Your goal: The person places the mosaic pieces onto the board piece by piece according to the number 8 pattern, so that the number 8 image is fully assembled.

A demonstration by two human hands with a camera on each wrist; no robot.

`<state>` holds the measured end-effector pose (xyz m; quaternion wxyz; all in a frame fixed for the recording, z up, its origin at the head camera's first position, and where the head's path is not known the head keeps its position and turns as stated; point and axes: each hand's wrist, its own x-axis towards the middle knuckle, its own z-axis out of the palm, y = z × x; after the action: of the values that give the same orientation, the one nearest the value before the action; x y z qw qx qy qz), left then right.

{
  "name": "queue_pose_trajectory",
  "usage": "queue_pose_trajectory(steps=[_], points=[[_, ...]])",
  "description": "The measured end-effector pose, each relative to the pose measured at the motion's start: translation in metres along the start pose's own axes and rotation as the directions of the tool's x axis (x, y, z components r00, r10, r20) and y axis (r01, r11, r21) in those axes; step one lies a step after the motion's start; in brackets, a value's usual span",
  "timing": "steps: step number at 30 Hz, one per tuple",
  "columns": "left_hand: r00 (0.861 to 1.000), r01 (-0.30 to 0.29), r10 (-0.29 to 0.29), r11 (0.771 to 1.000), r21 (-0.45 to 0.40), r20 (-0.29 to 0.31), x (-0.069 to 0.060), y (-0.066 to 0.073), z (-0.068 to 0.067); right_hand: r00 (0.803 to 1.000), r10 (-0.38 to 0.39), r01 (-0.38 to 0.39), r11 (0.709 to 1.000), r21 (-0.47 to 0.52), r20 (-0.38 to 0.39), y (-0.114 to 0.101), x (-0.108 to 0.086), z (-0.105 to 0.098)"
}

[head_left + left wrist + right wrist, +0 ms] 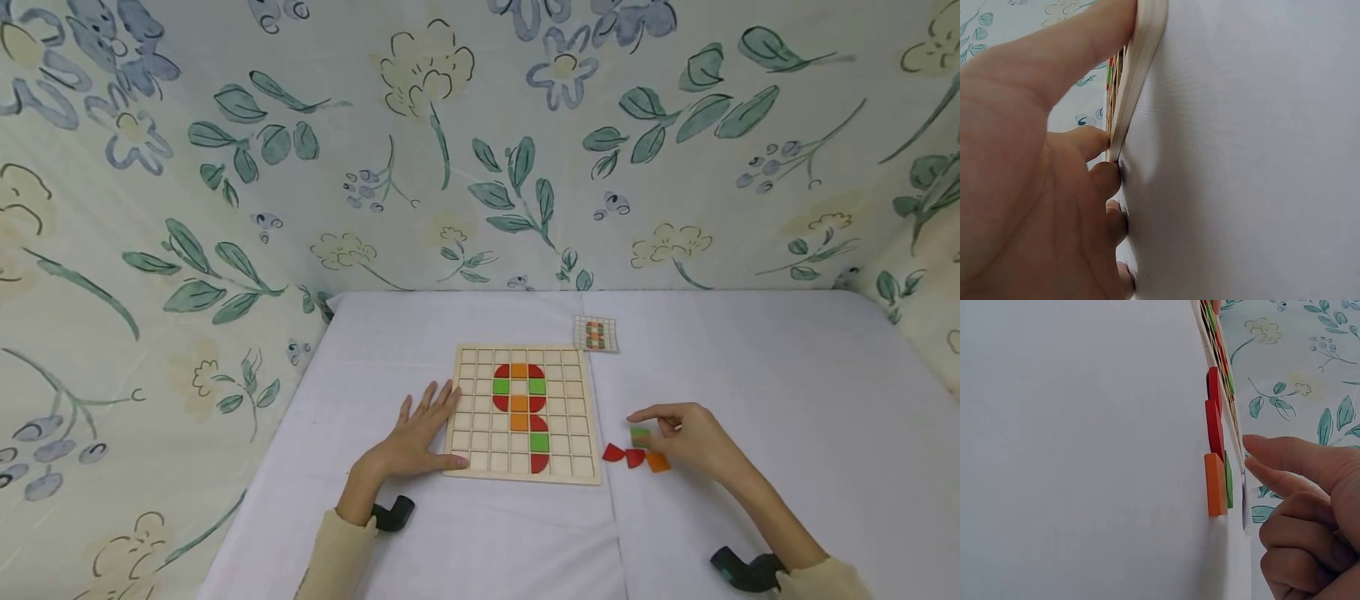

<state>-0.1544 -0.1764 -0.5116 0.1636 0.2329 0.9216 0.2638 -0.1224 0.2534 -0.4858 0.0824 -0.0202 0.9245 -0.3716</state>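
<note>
A wooden grid board (468,423) lies on the cloth with red rounded, orange square and green square tiles set in its middle cells. My left hand (412,437) rests at the board's left side, fingers spread; its thumb (1085,44) touches the board's edge. My right hand (690,437) hovers over loose tiles right of the board, index finger and thumb extended, other fingers curled. Nothing shows between its fingertips. Nearest below is a green tile (639,437), partly covered by the hand. Beside it lie a red tile (613,452), another red tile (635,458) and an orange tile (1215,484).
A small pattern card (596,334) with a printed grid and coloured shapes lies at the board's far right corner. White cloth (405,333) covers the table. Floral fabric (465,125) hangs behind and at the sides. Dark straps (393,514) sit at both wrists.
</note>
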Motion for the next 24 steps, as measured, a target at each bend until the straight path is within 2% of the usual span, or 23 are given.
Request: queue_pose_trajectory(steps=[4, 9, 13, 20, 24], points=[[1.0, -0.015, 0.015, 1.0, -0.018, -0.012, -0.001, 0.0, -0.001, 0.995, -0.037, 0.03, 0.997, 0.071, 0.098, 0.003, -0.003, 0.001], [1.0, -0.005, 0.005, 1.0, -0.022, 0.006, -0.001, 0.004, -0.006, 0.985, -0.106, 0.092, 0.99, 0.102, 0.136, -0.002, -0.002, 0.013], [0.999, 0.02, -0.02, 1.0, -0.003, 0.028, 0.0, 0.005, -0.007, 0.989, -0.085, 0.078, 0.995, 0.061, 0.119, -0.008, -0.001, 0.021], [1.0, 0.004, -0.004, 1.0, 0.001, -0.001, 0.001, 0.001, -0.001, 0.997, -0.074, 0.074, 0.997, -0.002, 0.027, -0.011, 0.0, 0.023], [1.0, -0.012, 0.012, 1.0, -0.005, -0.012, 0.001, 0.0, 0.0, 0.999, -0.038, 0.038, 0.999, -0.011, -0.015, -0.01, 0.001, 0.022]])
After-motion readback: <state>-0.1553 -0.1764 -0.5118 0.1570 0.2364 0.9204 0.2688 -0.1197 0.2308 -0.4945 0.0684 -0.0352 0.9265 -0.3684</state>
